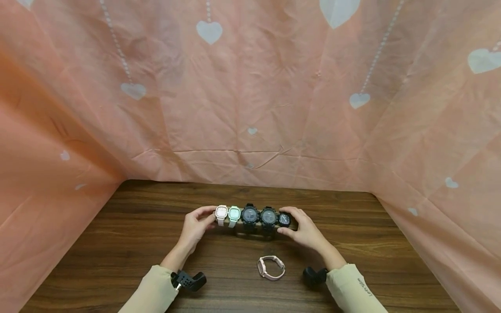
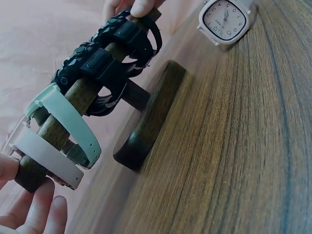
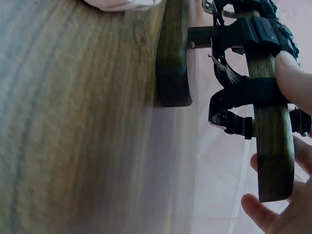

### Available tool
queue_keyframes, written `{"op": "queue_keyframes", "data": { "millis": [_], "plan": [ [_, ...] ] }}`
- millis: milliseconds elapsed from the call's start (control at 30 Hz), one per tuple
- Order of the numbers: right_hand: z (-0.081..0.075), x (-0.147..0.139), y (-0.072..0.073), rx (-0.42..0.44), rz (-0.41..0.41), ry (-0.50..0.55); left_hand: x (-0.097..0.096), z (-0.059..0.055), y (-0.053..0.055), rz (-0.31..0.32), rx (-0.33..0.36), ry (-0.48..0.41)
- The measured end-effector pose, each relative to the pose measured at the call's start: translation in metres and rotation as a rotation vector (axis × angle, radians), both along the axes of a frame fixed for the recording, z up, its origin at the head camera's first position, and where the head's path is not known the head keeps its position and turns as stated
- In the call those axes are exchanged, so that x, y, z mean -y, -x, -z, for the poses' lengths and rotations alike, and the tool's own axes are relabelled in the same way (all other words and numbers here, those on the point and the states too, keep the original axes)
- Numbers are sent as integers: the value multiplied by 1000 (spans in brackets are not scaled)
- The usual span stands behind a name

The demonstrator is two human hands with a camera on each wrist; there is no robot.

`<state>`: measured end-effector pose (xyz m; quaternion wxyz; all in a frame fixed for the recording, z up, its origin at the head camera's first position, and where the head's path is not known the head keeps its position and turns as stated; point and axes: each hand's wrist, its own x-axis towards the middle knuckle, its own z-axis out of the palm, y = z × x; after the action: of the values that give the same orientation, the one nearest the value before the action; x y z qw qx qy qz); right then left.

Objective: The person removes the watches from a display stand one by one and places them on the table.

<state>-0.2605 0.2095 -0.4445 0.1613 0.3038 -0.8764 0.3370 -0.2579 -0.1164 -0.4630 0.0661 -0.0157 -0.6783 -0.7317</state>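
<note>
Left hand [image 1: 194, 227]: we see thumb and fingers around the left end of the wooden watch stand [image 2: 155, 113], beside the outermost watch. Right hand [image 1: 303, 228]: thumb on the strap and fingers round the far side of the black square watch [image 1: 284, 219] at the stand's right end; exact fingertip contact behind it we can't tell.

Stand looks upright, base on the tabletop [image 1: 391, 243], crossbar between the hands. We'd judge it stiff and fairly light, smooth wood so a bit slippery, likely top-heavy with the watches up there. Best hold: both crossbar ends, or the base. Watch straps look soft and bendy; dials could scratch, so we'd take watches by strap or case edge.

No box or tray that we can see; the crossbar does the carrying. Left to right: pale pink square watch [image 1: 221, 211], mint square watch [image 1: 234, 213], two chunky black round sports watches [image 1: 268, 216], then the black square one, straps looped round the bar.

Loose pink watch with a numbered dial [image 2: 225, 20] lies on the near side of the stand, apart from it, strap curved into a ring. Pink heart-print curtain [image 1: 250, 87] behind the stand.
</note>
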Motion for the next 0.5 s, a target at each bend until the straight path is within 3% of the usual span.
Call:
{"op": "queue_keyframes", "data": {
  "millis": [200, 500],
  "plan": [
    [-2, -3, 7, 28, -48, -26, 0, 2, 0, 8, -16, 3],
    [-3, -6, 9, 37, -41, -36, 0, 1, -1, 4, -5, -10]
  ]
}}
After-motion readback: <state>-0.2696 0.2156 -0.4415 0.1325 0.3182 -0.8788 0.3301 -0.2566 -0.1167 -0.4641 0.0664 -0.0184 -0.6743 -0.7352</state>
